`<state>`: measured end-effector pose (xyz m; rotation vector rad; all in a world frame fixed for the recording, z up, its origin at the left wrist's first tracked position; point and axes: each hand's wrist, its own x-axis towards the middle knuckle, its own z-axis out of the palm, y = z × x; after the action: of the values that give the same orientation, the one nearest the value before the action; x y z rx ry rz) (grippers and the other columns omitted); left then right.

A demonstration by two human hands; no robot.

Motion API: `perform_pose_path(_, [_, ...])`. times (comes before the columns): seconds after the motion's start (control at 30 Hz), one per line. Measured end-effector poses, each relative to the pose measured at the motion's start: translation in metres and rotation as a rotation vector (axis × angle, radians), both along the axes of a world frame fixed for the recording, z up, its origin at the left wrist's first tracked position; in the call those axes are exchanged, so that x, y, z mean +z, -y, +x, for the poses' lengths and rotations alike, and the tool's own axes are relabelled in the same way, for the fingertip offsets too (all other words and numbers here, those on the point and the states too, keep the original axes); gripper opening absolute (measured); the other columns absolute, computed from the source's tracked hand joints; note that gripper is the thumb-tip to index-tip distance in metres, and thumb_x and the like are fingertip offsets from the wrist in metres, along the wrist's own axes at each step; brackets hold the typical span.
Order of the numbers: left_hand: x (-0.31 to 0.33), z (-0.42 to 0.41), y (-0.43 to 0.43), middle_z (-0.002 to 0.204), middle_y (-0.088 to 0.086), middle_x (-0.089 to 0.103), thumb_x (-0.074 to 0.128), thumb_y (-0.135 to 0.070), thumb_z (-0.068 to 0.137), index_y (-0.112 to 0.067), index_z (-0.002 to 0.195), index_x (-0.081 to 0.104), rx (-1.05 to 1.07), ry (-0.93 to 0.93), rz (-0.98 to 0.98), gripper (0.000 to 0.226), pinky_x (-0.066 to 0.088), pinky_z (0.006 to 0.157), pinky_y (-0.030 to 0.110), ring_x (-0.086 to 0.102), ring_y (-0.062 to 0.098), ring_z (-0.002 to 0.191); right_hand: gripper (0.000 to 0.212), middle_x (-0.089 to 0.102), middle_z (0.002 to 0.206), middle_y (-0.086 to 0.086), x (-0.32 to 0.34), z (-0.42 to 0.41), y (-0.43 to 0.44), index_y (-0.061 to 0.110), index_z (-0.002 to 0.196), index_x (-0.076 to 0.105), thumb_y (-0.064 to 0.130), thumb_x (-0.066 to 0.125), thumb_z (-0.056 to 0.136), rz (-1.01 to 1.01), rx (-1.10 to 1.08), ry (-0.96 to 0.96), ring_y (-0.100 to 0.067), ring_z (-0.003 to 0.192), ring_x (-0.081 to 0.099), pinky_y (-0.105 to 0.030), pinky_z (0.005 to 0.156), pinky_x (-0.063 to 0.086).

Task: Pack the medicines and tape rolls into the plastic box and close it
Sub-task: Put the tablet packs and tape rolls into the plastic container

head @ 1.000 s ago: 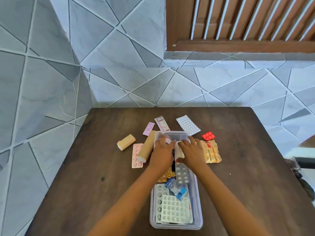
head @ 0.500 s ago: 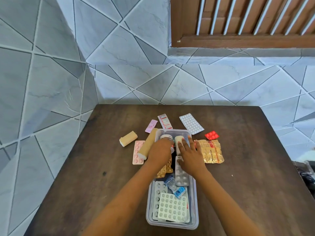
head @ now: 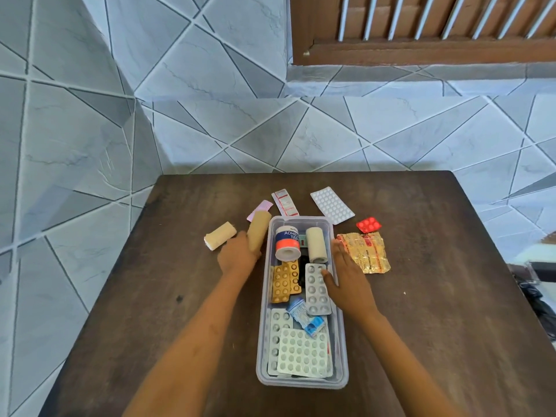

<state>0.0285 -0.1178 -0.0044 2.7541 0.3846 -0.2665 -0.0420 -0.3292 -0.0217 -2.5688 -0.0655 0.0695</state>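
I see both forearms bare, no sleeves in view; left hand point(head: 237, 254) and right hand point(head: 346, 278) bare, nothing worn.

Looks like somebody's home, tucked in a corner. Grey marble-look wall tiles point(head: 210, 124) with diagonal lines, a brown wooden window shutter point(head: 421, 25), and a dark wooden counter point(head: 451, 296) pushed against the wall.

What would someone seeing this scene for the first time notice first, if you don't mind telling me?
Most likely the clear plastic box at the centre of the dark wooden table, crowded with blister packs and two tape rolls at its far end. Next, the left hand gripping a long tan roll just left of the box. Loose strips, including a red blister pack, lie scattered beyond it.
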Motion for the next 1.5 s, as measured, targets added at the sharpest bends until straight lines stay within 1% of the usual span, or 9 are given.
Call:
perform_pose_path(0.1, [0.027, -0.006, -0.003, 0.122, 0.012, 0.063, 0.062, -0.033, 0.085, -0.019, 0.132, 0.041, 0.001, 0.148, -0.115, 0.053, 0.051, 0.083, 0.039, 0.063, 0.032, 0.106, 0.060, 0.020, 0.156, -0.009, 0.001, -0.005, 0.000, 0.007, 0.146, 0.014, 0.022, 0.043, 0.096, 0.047, -0.001, 0.029, -0.021, 0.144, 0.021, -0.029, 0.115, 0.019])
perform_pose_path(0.2, [0.057, -0.025, -0.001, 0.118, 0.007, 0.064, 0.064, -0.030, 0.083, -0.026, 0.131, 0.039, -0.236, 0.190, -0.205, 0.054, 0.051, 0.076, 0.036, 0.065, 0.029, 0.098, 0.057, 0.029, 0.153, -0.009, 0.000, -0.014, 0.000, 0.009, 0.145, 0.023, 0.034, 0.031, 0.094, 0.127, -0.049, 0.040, -0.021, 0.141, 0.029, -0.030, 0.113, 0.026])
perform_pose_path(0.37, [0.059, -0.046, 0.022, 0.116, 0.003, 0.064, 0.064, -0.029, 0.080, -0.029, 0.117, 0.049, -0.585, -0.129, 0.159, 0.040, 0.043, 0.075, 0.031, 0.061, 0.023, 0.104, 0.066, 0.044, 0.145, -0.009, -0.011, -0.022, 0.004, 0.009, 0.141, 0.034, 0.045, 0.018, 0.088, 0.172, -0.080, 0.103, -0.022, 0.133, 0.043, -0.040, 0.108, 0.040])
perform_pose_path(0.67, [0.061, -0.039, 0.038, 0.109, 0.013, 0.065, 0.060, -0.023, 0.084, -0.015, 0.116, 0.046, -0.720, -0.012, 0.306, 0.036, 0.049, 0.077, 0.036, 0.063, 0.031, 0.099, 0.063, 0.049, 0.141, -0.009, -0.008, -0.023, 0.002, 0.011, 0.140, 0.036, 0.043, 0.020, 0.089, 0.213, -0.105, 0.087, -0.023, 0.128, 0.048, -0.039, 0.102, 0.044])
perform_pose_path(0.9, [0.051, -0.083, 0.044, 0.118, 0.015, 0.060, 0.054, -0.033, 0.089, -0.015, 0.134, 0.032, -0.573, -0.088, 0.270, 0.053, 0.049, 0.080, 0.036, 0.061, 0.032, 0.105, 0.060, 0.048, 0.142, -0.007, -0.012, -0.023, 0.001, 0.014, 0.141, 0.035, 0.042, 0.023, 0.090, 0.243, -0.116, 0.107, -0.021, 0.129, 0.048, -0.045, 0.102, 0.045])
perform_pose_path(1.1, [0.005, -0.097, 0.064, 0.112, 0.009, 0.067, 0.048, -0.015, 0.092, -0.011, 0.127, 0.044, -0.581, -0.205, 0.365, 0.035, 0.017, 0.046, 0.025, 0.065, 0.028, 0.101, 0.061, 0.050, 0.140, -0.009, -0.011, -0.024, 0.000, 0.012, 0.140, 0.035, 0.042, 0.021, 0.089, 0.242, -0.114, 0.116, -0.023, 0.126, 0.050, -0.042, 0.099, 0.047])
perform_pose_path(1.27, [0.038, -0.078, 0.056, 0.109, 0.009, 0.065, 0.046, -0.041, 0.093, -0.011, 0.108, 0.062, -0.553, -0.107, 0.303, 0.037, 0.037, 0.070, 0.030, 0.063, 0.026, 0.102, 0.062, 0.052, 0.138, -0.011, -0.013, -0.023, 0.001, 0.010, 0.139, 0.037, 0.043, 0.021, 0.089, 0.207, -0.100, 0.107, -0.024, 0.125, 0.051, -0.043, 0.100, 0.046])
perform_pose_path(1.4, [0.050, -0.038, 0.025, 0.097, 0.010, 0.068, 0.046, -0.027, 0.093, -0.010, 0.099, 0.066, -0.296, 0.091, 0.216, 0.027, 0.053, 0.074, 0.032, 0.066, 0.024, 0.089, 0.054, 0.052, 0.138, -0.011, -0.012, -0.021, 0.007, 0.010, 0.134, 0.044, 0.039, 0.027, 0.093, 0.167, -0.177, 0.128, -0.025, 0.126, 0.049, -0.044, 0.103, 0.044])
perform_pose_path(1.5, [0.028, -0.018, 0.005, 0.110, 0.015, 0.066, 0.051, -0.024, 0.092, -0.007, 0.110, 0.060, -0.143, 0.050, 0.112, 0.026, 0.053, 0.079, 0.037, 0.064, 0.030, 0.100, 0.044, 0.046, 0.141, -0.016, -0.014, -0.010, 0.018, 0.005, 0.135, 0.041, 0.022, 0.042, 0.094, 0.026, -0.374, 0.080, -0.033, 0.130, 0.042, -0.046, 0.105, 0.036])
